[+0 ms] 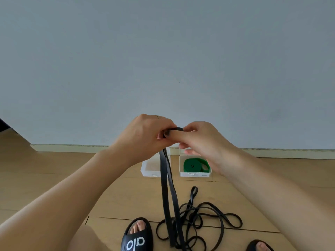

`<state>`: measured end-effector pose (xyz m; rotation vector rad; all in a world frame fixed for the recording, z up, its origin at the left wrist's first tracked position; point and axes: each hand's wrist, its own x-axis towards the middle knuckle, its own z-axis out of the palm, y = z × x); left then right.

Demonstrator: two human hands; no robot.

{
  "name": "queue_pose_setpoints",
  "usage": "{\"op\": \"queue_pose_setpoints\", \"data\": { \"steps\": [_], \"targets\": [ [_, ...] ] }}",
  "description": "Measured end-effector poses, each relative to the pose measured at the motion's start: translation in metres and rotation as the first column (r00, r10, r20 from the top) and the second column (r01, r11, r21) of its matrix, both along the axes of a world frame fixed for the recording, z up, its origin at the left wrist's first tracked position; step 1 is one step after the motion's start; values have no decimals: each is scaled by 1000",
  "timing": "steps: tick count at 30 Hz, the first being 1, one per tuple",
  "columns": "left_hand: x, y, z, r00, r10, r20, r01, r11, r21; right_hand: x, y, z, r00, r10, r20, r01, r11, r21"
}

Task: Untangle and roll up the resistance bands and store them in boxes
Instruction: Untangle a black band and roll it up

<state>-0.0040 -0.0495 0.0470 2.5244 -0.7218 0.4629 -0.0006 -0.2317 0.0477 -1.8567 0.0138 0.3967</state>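
Where the wooden floor [54, 178] meets the wall, two clear boxes [194, 173] stand; one holds a rolled green band [194, 165]; both hands, left [145, 134] and right [201, 140], pinch the black band [167, 187], its tangle lying between sandals; the left sandal [136, 240] reads "alo".

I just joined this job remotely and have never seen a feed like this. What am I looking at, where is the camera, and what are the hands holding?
There is no machine: a person wears one wide-angle camera on the head, looking down at their own arms. The left hand and right hand together pinch the top of a black band, apparently starting a roll; its strands hang to a tangle on the wood floor. By the wall sit two clear boxes: an empty box and a box holding a rolled green band. Black slippers show below.
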Motion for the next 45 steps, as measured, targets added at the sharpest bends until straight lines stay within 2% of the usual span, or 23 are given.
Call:
{"op": "queue_pose_setpoints", "data": {
  "steps": [2,4,7,9,14,17,20,22,25,28,30,32,34,37,40,42,45],
  "targets": [
    [-1,-3,0,999,-5,38,4,1000,29,1,1,-4,996,-70,50,70,997,15],
    [-2,-5,-1,1000,24,2,-24,999,-35,4,-3,-5,996,-87,13,86,992,90],
    [-3,-4,-2,983,87,-164,-122,969,-216,8,-10,-4,994,-20,-109,47,966,253],
    [-4,-4,-3,972,69,-226,-127,959,-252,9,-13,-3,984,47,-174,19,931,363],
    [-3,-4,0,980,65,-186,-111,962,-250,8,-17,-1,953,136,-271,28,850,525],
    [-3,-4,0,993,68,-101,-81,987,-135,9,-18,-1,961,144,-237,-24,895,446],
    [-2,-7,-1,998,35,50,-35,999,-1,7,-11,-2,989,77,-128,-53,981,185],
    [-2,-11,-2,992,30,123,-37,998,55,6,-6,-5,999,3,-49,2,996,94],
    [-1,-11,-4,996,47,77,-46,999,-15,6,-7,-7,998,-61,-14,62,985,159],
    [-1,-10,-5,991,74,-112,-95,975,-201,6,-12,-1,997,-7,-79,31,949,313],
    [-2,-9,-4,973,75,-217,-134,953,-272,5,-14,1,991,56,-125,-4,922,387],
    [-1,-7,-3,972,92,-217,-147,956,-252,5,-15,1,980,116,-163,-36,903,428],
    [0,-6,-3,983,102,-154,-125,980,-152,6,-15,2,970,161,-183,-76,912,403],
    [1,-9,-3,996,89,-4,-89,996,12,6,-12,1,969,164,-183,-119,965,233],
    [0,-14,-1,990,67,127,-79,993,88,7,-4,-4,991,67,-114,-51,989,137],
    [0,-14,-1,991,91,95,-96,994,48,7,-3,-5,996,34,-80,-21,987,159],
    [-1,-9,-1,989,96,-116,-109,988,-111,6,-6,-2,991,80,-105,-53,968,247]
  ]
}}
